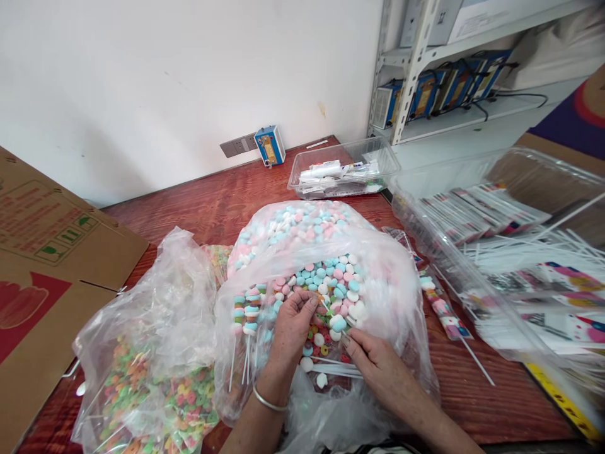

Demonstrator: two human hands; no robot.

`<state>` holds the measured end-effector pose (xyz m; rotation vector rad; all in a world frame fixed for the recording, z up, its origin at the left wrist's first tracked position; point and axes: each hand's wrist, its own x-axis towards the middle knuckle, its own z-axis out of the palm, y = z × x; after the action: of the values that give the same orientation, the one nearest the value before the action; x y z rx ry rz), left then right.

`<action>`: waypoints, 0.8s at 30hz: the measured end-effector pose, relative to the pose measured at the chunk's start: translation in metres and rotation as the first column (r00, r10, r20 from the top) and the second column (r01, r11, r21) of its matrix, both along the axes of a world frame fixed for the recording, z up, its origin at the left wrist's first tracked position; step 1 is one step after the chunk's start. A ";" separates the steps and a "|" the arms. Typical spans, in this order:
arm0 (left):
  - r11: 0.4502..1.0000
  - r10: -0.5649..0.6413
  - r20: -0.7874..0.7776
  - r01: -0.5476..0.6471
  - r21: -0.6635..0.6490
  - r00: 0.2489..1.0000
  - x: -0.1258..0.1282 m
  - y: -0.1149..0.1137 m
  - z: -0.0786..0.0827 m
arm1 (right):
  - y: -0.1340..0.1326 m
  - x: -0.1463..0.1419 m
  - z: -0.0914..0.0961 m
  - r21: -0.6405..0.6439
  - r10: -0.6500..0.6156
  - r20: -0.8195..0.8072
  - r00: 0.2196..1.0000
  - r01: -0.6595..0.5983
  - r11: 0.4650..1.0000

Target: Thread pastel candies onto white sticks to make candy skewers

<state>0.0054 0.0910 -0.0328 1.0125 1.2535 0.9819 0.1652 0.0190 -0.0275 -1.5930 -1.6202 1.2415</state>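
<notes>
Over an opened clear plastic bag of pink, blue and white button-shaped candies, my two hands are close together. My left hand, with a bangle at the wrist, is closed in a pinch on a small orange gummy ring. My right hand pinches the lower end of a candy skewer, partly hidden by fingers and loose candy. Finished-looking candy skewers lie to the left of my hands. Loose gummy rings and several white sticks rest below them.
Left stands a bag of gummy rings beside a cardboard box. At right, a clear bin holds sticks and packets; a wrapped candy skewer lies beside it. Behind are a plastic tray, a blue device and a shelf.
</notes>
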 end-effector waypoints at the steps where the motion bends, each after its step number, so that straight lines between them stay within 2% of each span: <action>1: 1.000 -0.011 -0.076 0.012 0.018 0.997 -0.002 -0.001 -0.002 | -0.001 0.001 0.000 -0.009 0.002 0.008 1.000 -0.002 1.000; 3: 0.993 -0.032 -0.338 0.069 0.097 0.941 -0.009 -0.003 -0.005 | -0.004 0.002 -0.002 -0.025 0.002 0.024 1.000 -0.002 1.000; 6: 0.942 0.033 -0.725 0.222 0.253 0.688 -0.021 -0.003 -0.006 | -0.006 0.003 -0.006 -0.040 0.002 0.029 1.000 -0.001 0.999; 8: 0.899 0.121 -0.830 0.294 0.324 0.545 -0.025 0.000 -0.006 | -0.006 0.002 -0.009 -0.040 0.004 0.032 0.999 -0.002 0.999; 11: 0.859 0.202 -0.880 0.355 0.370 0.430 -0.023 0.011 -0.009 | -0.005 0.001 -0.011 -0.036 0.004 0.051 0.999 -0.002 0.999; 16: 0.848 0.191 -0.937 0.431 0.308 0.293 -0.017 0.027 -0.020 | -0.004 0.001 -0.010 -0.038 0.012 0.043 0.999 -0.010 0.999; 18: 0.843 0.186 -0.946 0.452 0.292 0.265 -0.017 0.028 -0.023 | -0.004 0.001 -0.011 -0.036 0.013 0.047 0.999 -0.012 0.999; 24: 0.814 0.190 -0.933 0.481 0.324 0.307 -0.020 0.024 -0.024 | -0.003 -0.001 -0.014 -0.005 0.023 0.050 0.998 -0.023 1.000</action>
<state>-0.0148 0.1154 -0.0564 2.4241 1.7803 0.5023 0.1640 0.0160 -0.0416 -1.6249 -1.6720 1.2264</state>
